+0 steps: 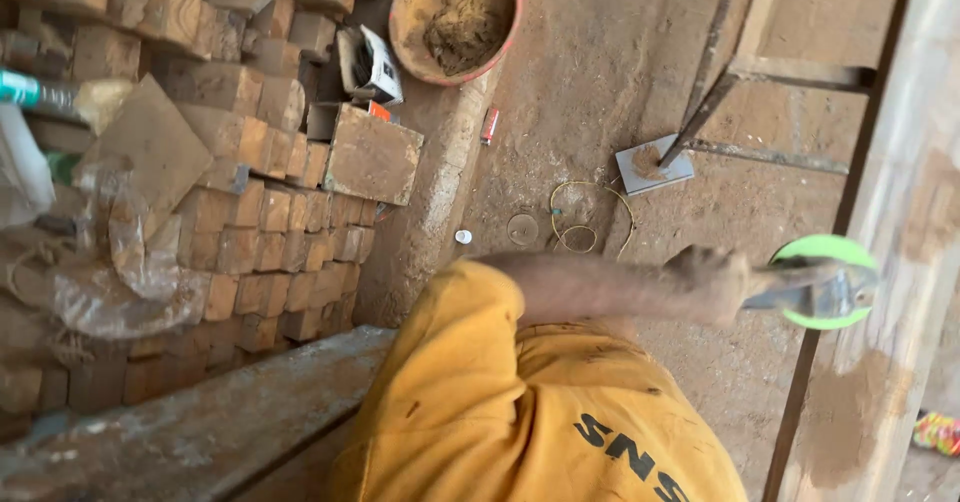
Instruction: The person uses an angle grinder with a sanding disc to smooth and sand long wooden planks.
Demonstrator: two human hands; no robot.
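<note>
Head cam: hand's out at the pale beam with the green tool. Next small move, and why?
Probably ease the right hand slightly further so the metal blade of the green tool meets the pale beam. The blade sits at its edge, and mud patches on it look rough.

I note one white-and-black carton [370, 64] on the brick stack's [260, 232] top edge, beside a small orange box [377, 110].

Head camera, single view, looking steeply down.
Lens sits above the person's yellow shirt [520, 412], close to it; the dirt floor [590, 92] lies well below; the brick stack [260, 212] fills the frame's left; no second view.
</note>
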